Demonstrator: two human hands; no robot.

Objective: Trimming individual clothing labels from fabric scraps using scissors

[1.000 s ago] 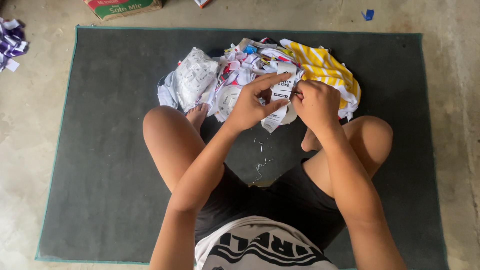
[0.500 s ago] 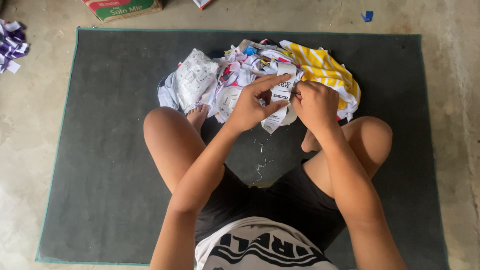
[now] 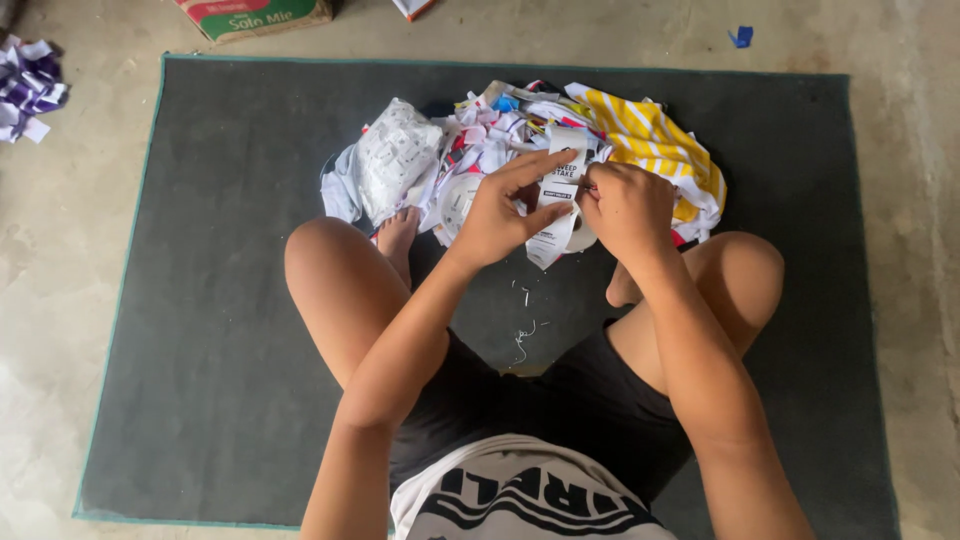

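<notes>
I sit cross-legged on a dark grey mat (image 3: 200,300). My left hand (image 3: 500,205) and my right hand (image 3: 625,205) both pinch a strip of white printed label tape (image 3: 557,205) between them, held above the mat in front of my knees. Just beyond my hands lies a heap of printed fabric scraps and labels (image 3: 480,140), with a clear plastic bag of white pieces (image 3: 395,160) at its left and a yellow-and-white striped cloth (image 3: 655,140) at its right. Part of the tape is hidden by my fingers.
A cardboard box (image 3: 255,15) stands past the mat's far edge on the concrete floor. Purple and white scraps (image 3: 30,85) lie at the far left. A small blue scrap (image 3: 741,37) lies at the far right. Thread bits (image 3: 522,335) dot the mat between my legs.
Both hands stay on the label strip with only small finger shifts; the heap and everything else have not moved.
</notes>
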